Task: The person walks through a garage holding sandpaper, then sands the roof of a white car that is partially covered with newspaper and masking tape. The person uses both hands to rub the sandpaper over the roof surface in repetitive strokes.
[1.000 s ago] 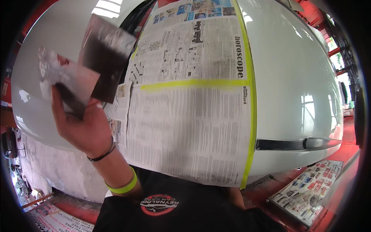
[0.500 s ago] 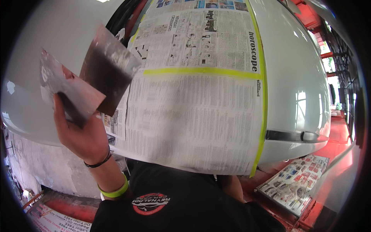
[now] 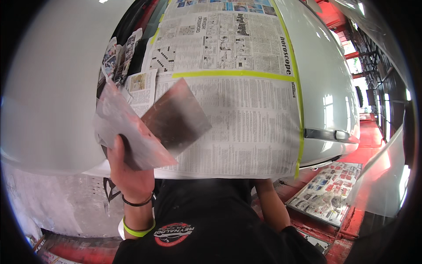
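My left hand (image 3: 132, 171), raised at the left with a dark band and a yellow-green band on its wrist, grips two thin rectangular plates. The nearer pale grey plate (image 3: 127, 127) carries whitish and reddish smears, and my thumb presses on it. Behind it a dark brown plate (image 3: 178, 116) with pale smears fans out to the right over the newspaper masking (image 3: 246, 127); motion blurs it a little. My right forearm (image 3: 272, 204) reaches up under the newspaper's lower edge, so the right hand is hidden.
Yellow-green tape (image 3: 300, 110) edges the newspaper on a white car body (image 3: 316, 57). A dark door handle (image 3: 327, 135) is at the right. Crumpled paper (image 3: 121, 57) sits by a dark opening at upper left. A picture-covered board (image 3: 327, 193) lies over the red floor.
My left hand has moved right with both plates, bringing the dark one over the newspaper. The view has shifted, and more of my right forearm shows.
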The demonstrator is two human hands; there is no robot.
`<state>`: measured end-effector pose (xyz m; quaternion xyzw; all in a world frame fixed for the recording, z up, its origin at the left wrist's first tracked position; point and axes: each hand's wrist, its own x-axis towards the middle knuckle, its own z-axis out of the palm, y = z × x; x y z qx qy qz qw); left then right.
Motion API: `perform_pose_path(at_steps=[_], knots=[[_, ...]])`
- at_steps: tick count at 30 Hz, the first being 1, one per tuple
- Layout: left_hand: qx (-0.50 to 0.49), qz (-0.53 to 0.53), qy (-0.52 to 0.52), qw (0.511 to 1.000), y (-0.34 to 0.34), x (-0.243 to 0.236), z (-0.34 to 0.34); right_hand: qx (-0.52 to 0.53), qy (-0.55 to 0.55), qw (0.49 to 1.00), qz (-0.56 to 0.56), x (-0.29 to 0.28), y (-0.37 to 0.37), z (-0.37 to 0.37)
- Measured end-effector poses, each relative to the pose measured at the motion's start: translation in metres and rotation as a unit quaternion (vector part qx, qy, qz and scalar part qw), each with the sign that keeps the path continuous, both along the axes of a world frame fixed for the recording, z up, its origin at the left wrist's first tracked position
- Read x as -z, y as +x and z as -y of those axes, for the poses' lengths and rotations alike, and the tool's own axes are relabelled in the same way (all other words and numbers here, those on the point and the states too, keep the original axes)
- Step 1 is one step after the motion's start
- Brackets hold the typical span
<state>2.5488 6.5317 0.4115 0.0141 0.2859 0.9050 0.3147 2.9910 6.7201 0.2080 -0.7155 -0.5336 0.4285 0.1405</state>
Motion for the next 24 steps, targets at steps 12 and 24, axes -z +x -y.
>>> perform_pose_path(at_steps=[12, 24], knots=[[0.389, -0.037, 0.071, 0.918, 0.025, 0.019, -0.050, -0.270, -0.097, 0.941, -0.178, -0.325, -0.133, 0.040], [0.435, -0.120, 0.068, 0.890, 0.032, -0.021, -0.108, -0.495, 0.025, 0.853, -0.161, -0.302, -0.177, -0.028]])
